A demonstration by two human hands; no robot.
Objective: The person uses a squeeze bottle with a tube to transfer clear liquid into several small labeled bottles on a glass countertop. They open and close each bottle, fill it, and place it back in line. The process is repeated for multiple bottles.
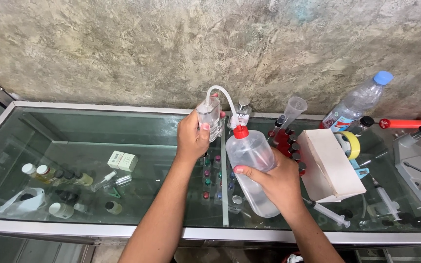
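A small clear glass bottle and a plastic wash bottle are held over a glass counter.

The left hand [193, 136] is clamped around the small glass bottle [209, 114], judged rigid, breakable and slick; the right hand [274, 182] is wrapped around the soft, squeezable wash bottle [252, 156], best gripped mid-body, above the glass counter [98, 146].

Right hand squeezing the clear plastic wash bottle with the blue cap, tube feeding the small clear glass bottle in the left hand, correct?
Not quite: the head view shows a red cap on the clear plastic wash bottle, not blue. The rest holds: the right hand grips it, and its white bent tube runs to the small clear glass bottle in the left hand.
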